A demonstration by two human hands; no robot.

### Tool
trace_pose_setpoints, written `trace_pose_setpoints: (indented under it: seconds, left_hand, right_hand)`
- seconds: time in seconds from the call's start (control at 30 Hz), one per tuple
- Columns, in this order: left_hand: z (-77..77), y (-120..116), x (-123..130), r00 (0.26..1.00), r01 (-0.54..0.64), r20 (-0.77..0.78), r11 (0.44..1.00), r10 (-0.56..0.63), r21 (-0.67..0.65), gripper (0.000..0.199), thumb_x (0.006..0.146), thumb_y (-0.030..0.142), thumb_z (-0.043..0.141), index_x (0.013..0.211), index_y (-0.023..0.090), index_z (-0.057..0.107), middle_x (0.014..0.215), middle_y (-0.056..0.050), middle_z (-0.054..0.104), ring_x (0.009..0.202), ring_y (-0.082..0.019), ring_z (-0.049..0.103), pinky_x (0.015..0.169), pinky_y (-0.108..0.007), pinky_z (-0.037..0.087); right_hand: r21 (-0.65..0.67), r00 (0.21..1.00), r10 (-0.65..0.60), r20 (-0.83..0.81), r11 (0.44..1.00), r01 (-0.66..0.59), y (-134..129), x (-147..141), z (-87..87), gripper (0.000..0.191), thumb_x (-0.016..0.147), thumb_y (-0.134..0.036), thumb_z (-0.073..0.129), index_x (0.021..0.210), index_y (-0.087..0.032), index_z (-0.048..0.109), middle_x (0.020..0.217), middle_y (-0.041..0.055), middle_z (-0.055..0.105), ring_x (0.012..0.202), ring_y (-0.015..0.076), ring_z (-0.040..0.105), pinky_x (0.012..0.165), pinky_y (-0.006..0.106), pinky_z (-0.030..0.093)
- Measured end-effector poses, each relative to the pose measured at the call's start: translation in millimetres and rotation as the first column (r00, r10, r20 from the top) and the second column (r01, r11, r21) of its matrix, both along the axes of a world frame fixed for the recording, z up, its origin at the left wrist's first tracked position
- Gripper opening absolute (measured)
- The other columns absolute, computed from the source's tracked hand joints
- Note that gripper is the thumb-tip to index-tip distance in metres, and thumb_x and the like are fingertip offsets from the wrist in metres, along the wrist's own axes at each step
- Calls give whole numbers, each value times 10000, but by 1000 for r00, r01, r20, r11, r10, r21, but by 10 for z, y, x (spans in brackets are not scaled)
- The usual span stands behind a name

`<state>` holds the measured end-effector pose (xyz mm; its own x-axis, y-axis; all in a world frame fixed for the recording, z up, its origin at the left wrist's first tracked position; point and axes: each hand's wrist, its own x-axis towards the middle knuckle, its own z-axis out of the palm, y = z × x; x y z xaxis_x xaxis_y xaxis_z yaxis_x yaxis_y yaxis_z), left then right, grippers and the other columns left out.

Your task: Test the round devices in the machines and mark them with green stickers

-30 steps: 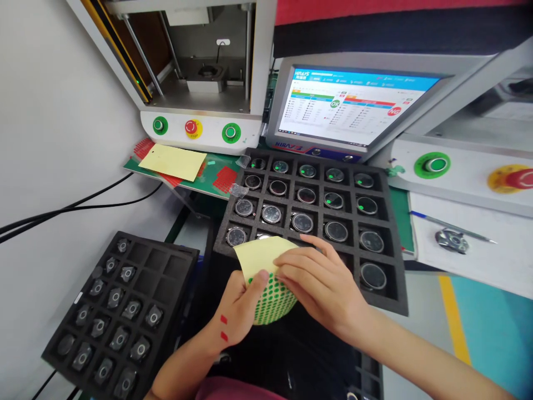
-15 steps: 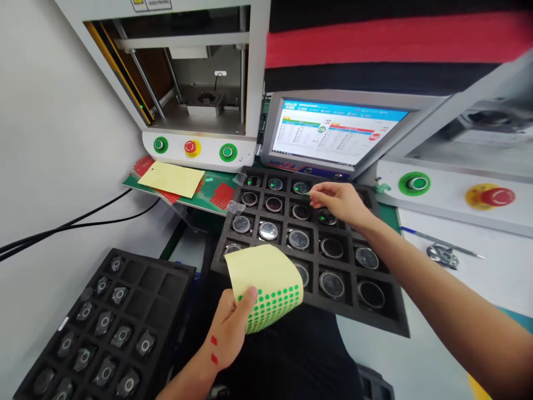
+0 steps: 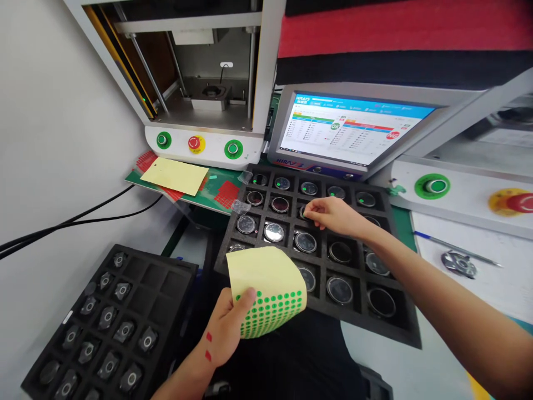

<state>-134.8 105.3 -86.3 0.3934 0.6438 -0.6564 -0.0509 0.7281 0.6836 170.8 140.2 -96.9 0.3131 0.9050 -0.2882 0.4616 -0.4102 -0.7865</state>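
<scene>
My left hand (image 3: pixel 229 325) is closed on a curled pale yellow sticker sheet (image 3: pixel 266 272), thumb on top; rows of small round green stickers cover its lower part. In front of me lies a black foam tray (image 3: pixel 406 328) whose compartments hold round watch faces. Green dots mark the watch faces along the back row, such as this watch face (image 3: pixel 308 189). My right hand (image 3: pixel 333 215) is over the second row from the back, fingertips pinched together at a watch face (image 3: pixel 302 212) that they partly cover. Whatever is between those fingertips is hidden.
A second foam tray (image 3: pixel 137 253) with watch parts sits at lower left. Behind stand a press machine (image 3: pixel 200 150) with buttons and a monitor (image 3: pixel 345 133). Another yellow sheet (image 3: pixel 175 175) lies at the back left. At right are a pen (image 3: pixel 458 248) and a loose watch part (image 3: pixel 459 263) on paper.
My right hand has moved from the back row down to a watch face in the second row. A green speck seen at its fingertips before is now out of sight. My left hand keeps the sheet.
</scene>
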Motion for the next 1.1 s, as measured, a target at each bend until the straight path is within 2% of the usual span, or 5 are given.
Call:
trace_pose_setpoints:
  seconds: [0.17,0.3,0.37,0.5,1.1]
  left_hand:
    - [49,13,-14,998,45,51,998,-48,50,487,635,575,802,785,120,717,768,-94,746,796,-282,700,751,-382,537]
    - [101,19,18,979,165,87,968,-183,188,526,722,605,715,732,81,753,639,-103,705,617,-221,648,606,-307,485]
    - [122,12,40,980,167,63,956,-187,243,549,721,628,699,649,85,737,581,-83,665,544,-173,580,546,-271,433]
    - [177,-26,79,981,184,-9,925,-192,331,600,718,671,665,540,98,662,540,-37,564,525,-112,441,511,-231,344]
    - [150,-71,71,930,366,-153,818,-334,443,619,861,690,427,569,145,456,554,12,349,552,-97,288,493,-244,244]
  right_hand:
    - [99,991,-122,50,988,117,4,-74,-23,213,720,-277,699,600,-171,558,465,-13,534,353,102,462,333,208,379]
    - [346,962,-265,70,911,226,-293,-494,152,151,833,-297,598,740,-189,546,669,25,613,565,142,593,540,255,519]
    - [505,973,-202,114,855,118,-527,-804,299,74,842,-242,600,784,-202,578,781,27,639,710,154,627,684,269,537]
    - [671,876,153,458,588,-453,-882,-1285,470,85,900,-140,587,978,-157,617,890,64,656,826,174,617,751,308,521]
    - [656,838,156,522,554,-512,-1000,-1379,304,77,909,-62,577,962,-111,605,938,66,698,880,161,648,908,378,494]
